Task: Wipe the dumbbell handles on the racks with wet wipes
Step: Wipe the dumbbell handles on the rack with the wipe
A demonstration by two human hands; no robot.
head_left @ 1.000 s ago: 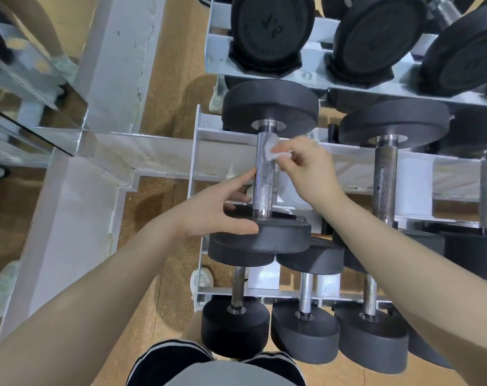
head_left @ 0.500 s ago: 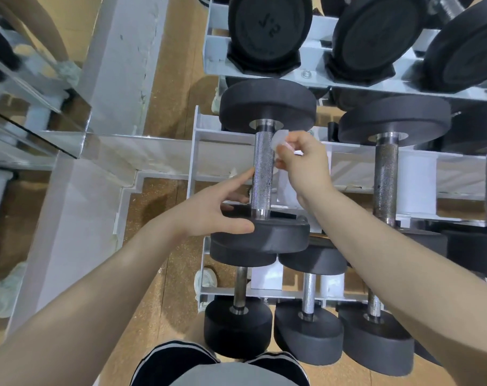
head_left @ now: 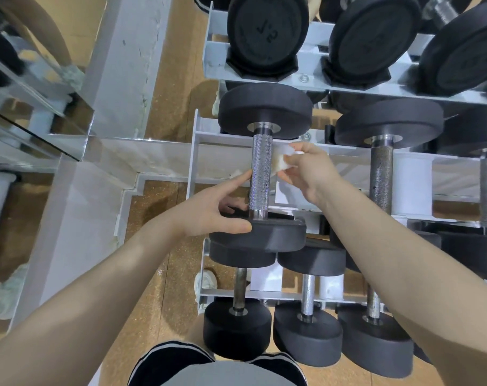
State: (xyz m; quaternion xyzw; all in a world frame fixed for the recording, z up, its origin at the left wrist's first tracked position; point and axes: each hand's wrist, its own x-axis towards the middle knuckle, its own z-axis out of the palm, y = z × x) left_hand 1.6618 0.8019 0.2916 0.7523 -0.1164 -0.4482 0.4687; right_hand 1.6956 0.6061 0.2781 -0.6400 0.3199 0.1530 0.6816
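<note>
My right hand point(head_left: 310, 174) pinches a small white wet wipe point(head_left: 281, 160) between thumb and curled fingers, and the wipe lies against the right side of the knurled steel handle point(head_left: 260, 174) of a black round-headed dumbbell point(head_left: 264, 110). That dumbbell sits on the middle tier of the white metal rack point(head_left: 222, 151), at the rack's left end, with its handle running away from me. My left hand point(head_left: 208, 210) steadies the near end of the same dumbbell: the thumb presses along the top edge of the near black head point(head_left: 264, 236), the index finger stretches straight out until its tip touches the left side of the handle, and the other fingers are loosely bent beneath, partly hidden. So the left hand is open and resting, and the right is closed round the wipe.

Just to the right on the same tier lies a second black dumbbell with a darker, duller handle point(head_left: 381, 176), well apart from both hands. Three smaller black dumbbells point(head_left: 306, 327) lie on the lowest tier below my forearms, and larger black dumbbell heads point(head_left: 264, 32) stand along the top tier. The rack stands on a brown cork-like floor point(head_left: 164, 274), with a mirror panel point(head_left: 27, 87) off to the left.
</note>
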